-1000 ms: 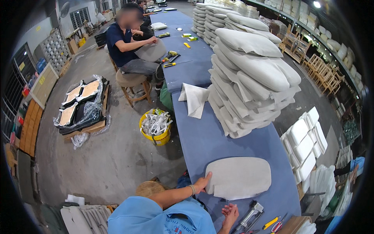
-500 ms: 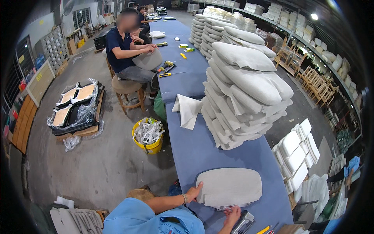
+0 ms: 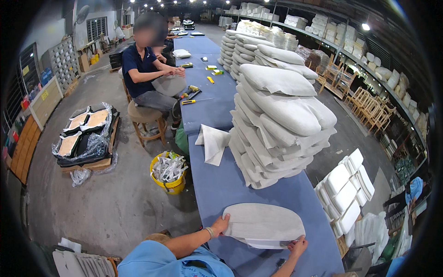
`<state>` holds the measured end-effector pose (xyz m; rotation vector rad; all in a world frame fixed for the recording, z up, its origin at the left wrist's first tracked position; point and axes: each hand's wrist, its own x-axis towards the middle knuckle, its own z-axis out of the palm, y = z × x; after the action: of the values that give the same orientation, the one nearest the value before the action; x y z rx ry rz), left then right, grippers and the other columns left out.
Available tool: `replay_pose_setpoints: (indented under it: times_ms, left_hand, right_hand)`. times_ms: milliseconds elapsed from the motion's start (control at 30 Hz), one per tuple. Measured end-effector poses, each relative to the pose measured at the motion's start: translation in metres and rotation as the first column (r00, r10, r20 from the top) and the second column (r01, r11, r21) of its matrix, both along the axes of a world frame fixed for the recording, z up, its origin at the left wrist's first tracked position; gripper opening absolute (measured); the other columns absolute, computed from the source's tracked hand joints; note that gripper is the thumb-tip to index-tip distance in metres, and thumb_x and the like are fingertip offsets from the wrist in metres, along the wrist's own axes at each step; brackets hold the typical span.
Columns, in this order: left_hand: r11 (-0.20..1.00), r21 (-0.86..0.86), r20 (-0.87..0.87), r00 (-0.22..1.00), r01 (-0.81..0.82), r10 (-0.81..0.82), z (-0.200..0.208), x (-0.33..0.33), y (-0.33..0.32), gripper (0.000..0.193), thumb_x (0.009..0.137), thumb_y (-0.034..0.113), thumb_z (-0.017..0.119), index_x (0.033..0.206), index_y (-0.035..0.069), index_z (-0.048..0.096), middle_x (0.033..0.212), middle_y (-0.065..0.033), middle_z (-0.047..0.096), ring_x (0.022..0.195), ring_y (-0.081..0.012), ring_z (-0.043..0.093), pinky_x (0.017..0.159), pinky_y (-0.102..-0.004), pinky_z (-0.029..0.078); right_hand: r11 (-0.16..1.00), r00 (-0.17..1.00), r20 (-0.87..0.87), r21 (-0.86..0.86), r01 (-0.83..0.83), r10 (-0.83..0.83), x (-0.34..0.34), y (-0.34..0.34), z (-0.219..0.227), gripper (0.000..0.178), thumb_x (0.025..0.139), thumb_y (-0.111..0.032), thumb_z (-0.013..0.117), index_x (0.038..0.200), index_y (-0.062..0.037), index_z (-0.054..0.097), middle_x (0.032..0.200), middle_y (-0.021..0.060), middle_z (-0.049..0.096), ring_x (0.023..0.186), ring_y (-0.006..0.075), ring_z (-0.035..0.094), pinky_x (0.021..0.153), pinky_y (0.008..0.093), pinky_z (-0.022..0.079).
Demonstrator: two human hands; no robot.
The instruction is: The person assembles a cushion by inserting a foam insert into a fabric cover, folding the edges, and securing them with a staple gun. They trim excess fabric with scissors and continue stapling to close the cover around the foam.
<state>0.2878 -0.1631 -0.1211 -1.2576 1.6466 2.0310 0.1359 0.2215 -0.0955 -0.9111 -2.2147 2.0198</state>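
Note:
A rounded seat cushion (image 3: pixel 263 224) in light grey fabric lies on the blue-covered table in front of me. Its near side shows a fold of cloth, with a paler strip below it. My left hand (image 3: pixel 220 225) is closed on its left edge, thumb on top. At the near right corner, my right hand (image 3: pixel 297 246) pinches the cushion's edge and cloth. The fingers under the cushion are hidden. Beyond it rises a tall stack of grey covered cushions (image 3: pixel 281 106). A loose piece of grey fabric (image 3: pixel 212 144) lies to the left of that stack.
Left of the table stands a yellow bucket (image 3: pixel 173 187) full of fabric scraps. A co-worker (image 3: pixel 146 69) sits farther along, holding another cushion. Screwdrivers (image 3: pixel 193 101) lie on the table near them. White pads (image 3: pixel 341 184) are piled on the right, and wrapped seats (image 3: pixel 85 134) on the left.
My right hand has moved right and outward, from the middle of the cushion's near edge to its near right corner. The cushion has turned slightly. My view has tilted up.

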Motion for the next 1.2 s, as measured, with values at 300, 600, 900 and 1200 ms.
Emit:
replay_pose_setpoints:
  times_ms: [300, 600, 900, 1200]
  left_hand:
    - [0.987, -0.139, 0.008, 0.997, 0.08, -0.079, 0.008, 0.005, 0.008, 0.081, 0.103, 0.066, 0.043, 0.155, 0.004, 0.038, 0.143, -0.0234, 0.056, 0.126, -0.0415, 0.06, 0.088, -0.0592, 0.059]
    - [0.959, 0.255, -0.095, 0.984, -0.122, 0.151, 0.049, 0.012, 0.012, 0.069, 0.101, 0.068, 0.053, 0.142, 0.012, 0.055, 0.121, -0.0075, 0.069, 0.1, -0.0244, 0.068, 0.069, -0.0439, 0.056]
    - [0.819, 0.542, 0.013, 0.977, -0.187, 0.214, 0.12, 0.009, 0.035, 0.06, 0.099, 0.065, 0.059, 0.126, 0.012, 0.061, 0.1, -0.01, 0.068, 0.066, -0.0217, 0.067, 0.045, -0.0235, 0.042]
    - [0.757, 0.607, 0.049, 0.963, -0.241, 0.267, 0.114, 0.003, 0.022, 0.048, 0.1, 0.057, 0.064, 0.118, 0.013, 0.064, 0.095, -0.0053, 0.065, 0.063, -0.0181, 0.063, 0.043, -0.0196, 0.043]
  right_hand:
    - [0.949, 0.981, 0.07, 0.249, -0.193, 0.182, -0.014, 0.03, -0.018, 0.047, 0.104, -0.05, 0.059, 0.093, -0.0037, 0.057, 0.06, 0.0063, 0.054, 0.04, 0.0175, 0.052, 0.036, 0.0309, 0.043]
    - [0.892, 0.959, -0.195, -0.366, -0.265, 0.205, 0.079, -0.089, 0.048, 0.019, 0.106, -0.023, 0.062, 0.092, -0.0112, 0.059, 0.074, -0.0031, 0.053, 0.065, 0.0102, 0.053, 0.064, 0.0307, 0.051]
    - [0.84, 0.775, -0.326, 0.216, -0.497, 0.542, 0.13, -0.136, 0.116, 0.019, 0.101, -0.018, 0.067, 0.111, -0.002, 0.072, 0.095, 0.008, 0.074, 0.088, 0.0154, 0.066, 0.081, 0.0291, 0.052]
    - [0.644, 0.606, -0.265, 0.5, -0.579, 0.75, 0.137, -0.19, 0.144, 0.013, 0.086, -0.014, 0.079, 0.092, -0.0045, 0.072, 0.077, 0.0075, 0.066, 0.074, 0.0255, 0.059, 0.069, 0.041, 0.047]
